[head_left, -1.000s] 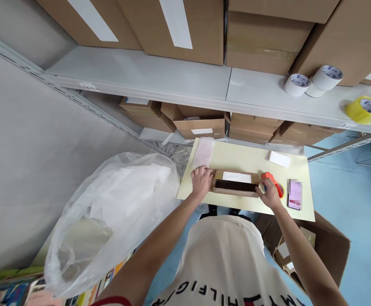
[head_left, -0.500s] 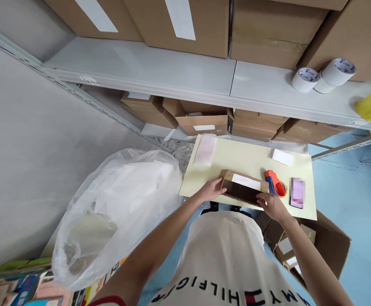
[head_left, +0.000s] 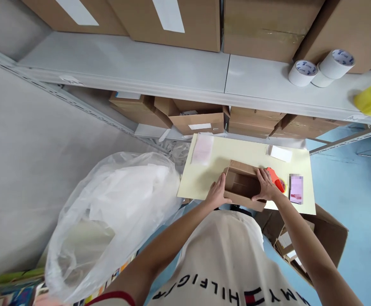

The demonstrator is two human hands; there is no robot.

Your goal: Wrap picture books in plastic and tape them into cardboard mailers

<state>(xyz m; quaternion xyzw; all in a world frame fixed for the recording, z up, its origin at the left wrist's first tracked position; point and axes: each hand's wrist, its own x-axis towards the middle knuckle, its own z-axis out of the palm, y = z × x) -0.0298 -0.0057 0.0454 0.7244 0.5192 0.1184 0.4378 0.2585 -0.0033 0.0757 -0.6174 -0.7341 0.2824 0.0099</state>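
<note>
A small cardboard box (head_left: 244, 200) sits at the near edge of the pale table (head_left: 236, 148), its open top facing up and its dark inside showing. My left hand (head_left: 217, 193) grips the box's left end, fingers along the side and thumb at the near wall. At the right end, my right hand (head_left: 266, 187) holds the box, with its thumb reaching toward the near rim. Just beyond my right hand lies a red tape dispenser (head_left: 275, 177), partly hidden by that hand.
A phone (head_left: 296, 188), a white label stack (head_left: 281, 154) and a pinkish sheet (head_left: 202, 148) lie on the table. Left stands a large clear plastic bag (head_left: 131, 187). Shelves (head_left: 134, 59) with boxes and tape rolls (head_left: 337, 63) rise behind; a large open carton (head_left: 332, 238) is below right.
The box has tilted so its opening faces up, and its white label no longer shows. My right hand has moved up to the box's right end. The view has shifted slightly.
</note>
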